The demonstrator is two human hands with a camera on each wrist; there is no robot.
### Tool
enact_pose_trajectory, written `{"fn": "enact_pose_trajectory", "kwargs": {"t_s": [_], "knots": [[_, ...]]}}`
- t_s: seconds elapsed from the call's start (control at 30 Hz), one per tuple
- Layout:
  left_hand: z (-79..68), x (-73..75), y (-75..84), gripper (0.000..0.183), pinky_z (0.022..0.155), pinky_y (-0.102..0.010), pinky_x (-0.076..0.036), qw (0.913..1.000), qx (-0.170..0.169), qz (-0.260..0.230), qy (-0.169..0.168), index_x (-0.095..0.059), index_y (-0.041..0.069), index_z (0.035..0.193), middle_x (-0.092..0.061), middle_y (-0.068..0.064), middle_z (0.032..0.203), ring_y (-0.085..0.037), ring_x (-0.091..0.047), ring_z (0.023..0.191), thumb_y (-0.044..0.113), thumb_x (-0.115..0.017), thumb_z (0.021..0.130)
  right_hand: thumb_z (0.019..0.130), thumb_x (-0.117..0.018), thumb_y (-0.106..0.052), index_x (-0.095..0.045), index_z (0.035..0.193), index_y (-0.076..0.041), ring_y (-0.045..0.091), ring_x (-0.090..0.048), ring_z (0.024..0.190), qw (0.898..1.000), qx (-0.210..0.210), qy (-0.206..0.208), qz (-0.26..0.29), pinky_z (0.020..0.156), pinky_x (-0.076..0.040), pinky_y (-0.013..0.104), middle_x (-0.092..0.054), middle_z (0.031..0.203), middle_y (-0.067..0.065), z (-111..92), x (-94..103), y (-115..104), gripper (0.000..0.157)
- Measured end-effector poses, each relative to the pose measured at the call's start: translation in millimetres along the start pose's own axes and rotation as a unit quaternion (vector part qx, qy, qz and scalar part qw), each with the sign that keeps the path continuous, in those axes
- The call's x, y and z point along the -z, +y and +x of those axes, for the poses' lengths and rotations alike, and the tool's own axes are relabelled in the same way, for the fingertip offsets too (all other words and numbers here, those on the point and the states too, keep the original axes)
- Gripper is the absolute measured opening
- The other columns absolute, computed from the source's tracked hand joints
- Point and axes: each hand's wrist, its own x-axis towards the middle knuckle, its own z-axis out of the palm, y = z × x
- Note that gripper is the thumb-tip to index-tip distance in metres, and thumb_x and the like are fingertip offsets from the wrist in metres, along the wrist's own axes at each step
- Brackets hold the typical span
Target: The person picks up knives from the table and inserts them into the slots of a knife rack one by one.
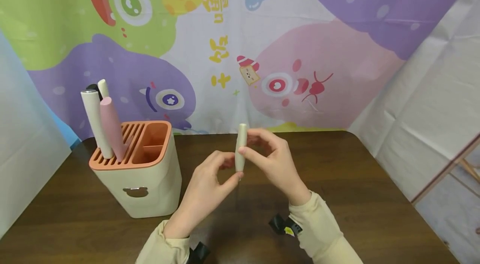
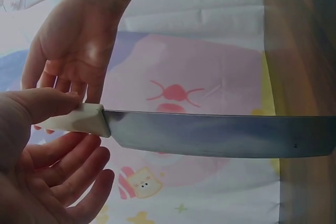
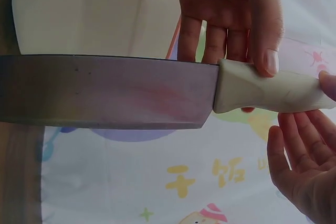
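Note:
Both hands hold a kitchen knife with a cream handle (image 1: 241, 151) and a broad steel blade (image 2: 220, 134), above the wooden table. In the head view the handle stands nearly upright, and the blade beneath it is hardly visible. My left hand (image 1: 208, 183) pinches the lower part of the handle, its thumb close to the blade. Higher up, my right hand (image 1: 275, 162) has its thumb and fingers on the handle's upper part. The right wrist view shows the flat side of the blade (image 3: 110, 92) and the left thumb (image 3: 271, 64) beside its base.
A cream knife holder (image 1: 157, 189) with an orange slotted top stands at the left. Several handles rise from its slots, among them a pink one (image 1: 112, 126) and a white one (image 1: 95, 120). A cartoon-printed cloth (image 1: 210, 110) hangs behind the dark wooden table (image 1: 337, 180).

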Motion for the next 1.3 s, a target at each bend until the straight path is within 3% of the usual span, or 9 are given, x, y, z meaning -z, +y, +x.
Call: {"fn": "enact_pose_trajectory", "kwargs": {"t_s": [0.47, 0.6, 0.87, 1.13, 1.3], "knots": [[-6.0, 2.6, 3.5, 0.026, 0.071, -0.024, -0.049, 0.9998, -0.012, -0.009, 0.016, -0.062, 0.017, 0.094, -0.058, 0.006, 0.088, -0.006, -0.057, 0.084, 0.020, -0.076, 0.072, 0.079, -0.069, -0.009, -0.062, 0.106, -0.002, 0.019, -0.061, 0.088, 1.000, -0.010, -0.018, 0.008, 0.081, -0.049, 0.036, -0.064, 0.094, 0.009, -6.0, 5.0, -9.2, 0.028], [-6.3, 7.4, 3.5, 0.027, 0.069, -0.024, -0.048, 0.9996, -0.018, -0.005, 0.023, -0.062, 0.017, 0.094, -0.058, 0.007, 0.087, -0.005, -0.057, 0.082, 0.020, -0.077, 0.071, 0.080, -0.068, -0.009, -0.062, 0.105, -0.002, 0.019, -0.061, 0.087, 1.000, -0.011, -0.006, 0.016, 0.081, -0.050, 0.035, -0.064, 0.093, 0.007, -8.4, 6.5, -7.7, 0.027], [-6.3, 21.9, 4.3, 0.028, 0.071, -0.024, -0.050, 0.9981, -0.018, -0.002, 0.058, -0.063, 0.017, 0.092, -0.058, 0.011, 0.087, -0.004, -0.059, 0.079, 0.015, -0.078, 0.069, 0.081, -0.065, -0.001, -0.063, 0.092, 0.005, 0.015, -0.062, 0.080, 0.998, 0.005, 0.047, 0.032, 0.074, -0.052, 0.027, -0.064, 0.085, -0.001, -15.4, 8.9, 1.1, 0.012], [-8.1, 40.7, 6.9, 0.031, 0.071, -0.017, -0.047, 0.9941, -0.038, 0.000, 0.102, -0.064, 0.016, 0.095, -0.059, 0.009, 0.091, -0.006, -0.061, 0.076, 0.008, -0.078, 0.069, 0.081, -0.063, 0.004, -0.062, 0.090, 0.005, 0.013, -0.062, 0.078, 0.998, -0.004, 0.049, 0.031, 0.071, -0.051, 0.024, -0.064, 0.083, 0.000, -21.6, 8.8, 7.4, 0.009], [-9.1, 57.1, 10.0, 0.031, 0.070, -0.015, -0.047, 0.9932, -0.041, -0.016, 0.108, -0.064, 0.013, 0.098, -0.059, 0.005, 0.094, -0.006, -0.060, 0.077, 0.003, -0.076, 0.071, 0.084, -0.059, 0.003, -0.061, 0.091, 0.005, 0.012, -0.063, 0.077, 0.998, -0.002, 0.045, 0.036, 0.073, -0.052, 0.026, -0.064, 0.082, 0.000, -22.6, 8.1, 14.2, 0.008]]}}
